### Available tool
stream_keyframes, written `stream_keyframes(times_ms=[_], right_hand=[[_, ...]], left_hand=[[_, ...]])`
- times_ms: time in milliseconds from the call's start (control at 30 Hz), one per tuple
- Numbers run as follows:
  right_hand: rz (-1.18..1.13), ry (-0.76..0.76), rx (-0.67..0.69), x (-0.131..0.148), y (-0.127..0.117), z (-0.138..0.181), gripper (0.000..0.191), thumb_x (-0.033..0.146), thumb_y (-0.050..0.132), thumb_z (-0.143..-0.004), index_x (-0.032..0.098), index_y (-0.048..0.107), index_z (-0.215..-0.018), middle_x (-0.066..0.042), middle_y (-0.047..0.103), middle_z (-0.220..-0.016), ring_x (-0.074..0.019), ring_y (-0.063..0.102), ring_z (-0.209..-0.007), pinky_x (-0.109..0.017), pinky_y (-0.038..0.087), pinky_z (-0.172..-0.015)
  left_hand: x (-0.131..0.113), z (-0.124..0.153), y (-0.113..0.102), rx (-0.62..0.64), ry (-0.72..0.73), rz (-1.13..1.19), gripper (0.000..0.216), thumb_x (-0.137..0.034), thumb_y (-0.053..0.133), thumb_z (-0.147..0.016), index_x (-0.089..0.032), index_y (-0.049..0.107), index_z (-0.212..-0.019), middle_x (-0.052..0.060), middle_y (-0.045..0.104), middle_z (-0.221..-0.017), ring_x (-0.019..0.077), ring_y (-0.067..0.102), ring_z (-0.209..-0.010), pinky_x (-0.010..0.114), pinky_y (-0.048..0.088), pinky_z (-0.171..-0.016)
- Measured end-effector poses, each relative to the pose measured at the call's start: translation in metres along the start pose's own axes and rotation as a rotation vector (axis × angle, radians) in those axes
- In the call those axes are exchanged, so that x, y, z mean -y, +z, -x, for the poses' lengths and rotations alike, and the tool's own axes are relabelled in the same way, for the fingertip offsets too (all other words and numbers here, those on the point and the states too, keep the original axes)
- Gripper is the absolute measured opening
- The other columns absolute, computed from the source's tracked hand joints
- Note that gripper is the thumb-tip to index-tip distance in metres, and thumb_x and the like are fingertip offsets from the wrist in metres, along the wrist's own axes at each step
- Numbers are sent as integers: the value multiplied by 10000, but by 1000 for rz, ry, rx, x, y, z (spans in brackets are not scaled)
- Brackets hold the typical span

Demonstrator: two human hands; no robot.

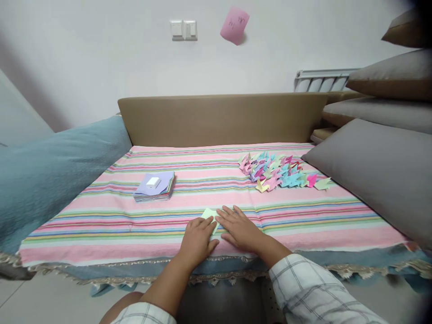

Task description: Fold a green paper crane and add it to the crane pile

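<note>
A small pale green folded paper (209,213) lies on the striped cloth near the front edge of the seat. My left hand (198,238) rests on its left and lower part, fingers stretched over it. From the other side my right hand (240,228) lies flat with fingers spread, its fingertips at the paper's right edge. Both hands press down rather than grip. Part of the paper is hidden beneath the fingers.
A stack of coloured paper sheets (158,185) with a small white block (153,182) on top sits at the left. Several folded paper cranes (280,171) are heaped at the right. Grey cushions (371,166) are piled on the right, and a blue-covered armrest (67,166) borders the left.
</note>
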State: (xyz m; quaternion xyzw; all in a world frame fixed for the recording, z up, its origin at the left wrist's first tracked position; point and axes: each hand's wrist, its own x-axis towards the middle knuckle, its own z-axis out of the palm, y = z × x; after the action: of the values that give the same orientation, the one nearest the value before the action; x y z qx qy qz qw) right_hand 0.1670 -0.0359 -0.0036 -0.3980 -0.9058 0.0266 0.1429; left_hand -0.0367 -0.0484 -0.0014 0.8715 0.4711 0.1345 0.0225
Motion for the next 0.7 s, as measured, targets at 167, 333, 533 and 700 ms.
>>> stream_keyframes(times_ms=[167, 333, 533, 700], right_hand=[[-17, 19, 132, 1, 18, 1, 669, 519, 432, -869, 201, 249, -1429, -96, 225, -1498, -260, 171, -1382, -529, 122, -1103], [-35, 43, 155, 1, 15, 0, 692, 517, 458, -854, 210, 238, -1433, -89, 209, -1504, -256, 164, -1384, -516, 118, -1106], [-24, 58, 161, 3, 14, -1, 699, 504, 484, -843, 197, 256, -1428, -97, 227, -1498, -255, 169, -1383, -511, 115, -1109], [-45, 69, 141, 5, 13, -1, 679, 486, 484, -845, 207, 266, -1424, -94, 249, -1491, -256, 172, -1382, -518, 103, -1106]], left_hand=[[4, 1, -4, 9, 9, 3, 525, -342, 687, -711, -257, 552, -1210, 44, 538, -1310, 270, 472, -1095, 441, 374, -946], [13, -3, -13, 41, -22, 17, 377, -326, 712, -692, -215, 648, -1048, 67, 593, -1235, 248, 528, -1031, 396, 401, -926], [14, -6, -21, 58, -76, -11, 164, -348, 651, -747, -193, 684, -788, 69, 667, -1065, 240, 576, -953, 373, 429, -860], [-1, -7, -16, -153, -63, -58, 408, -462, 602, -774, -209, 609, -1095, 84, 606, -1206, 296, 472, -1144, 485, 290, -1014]])
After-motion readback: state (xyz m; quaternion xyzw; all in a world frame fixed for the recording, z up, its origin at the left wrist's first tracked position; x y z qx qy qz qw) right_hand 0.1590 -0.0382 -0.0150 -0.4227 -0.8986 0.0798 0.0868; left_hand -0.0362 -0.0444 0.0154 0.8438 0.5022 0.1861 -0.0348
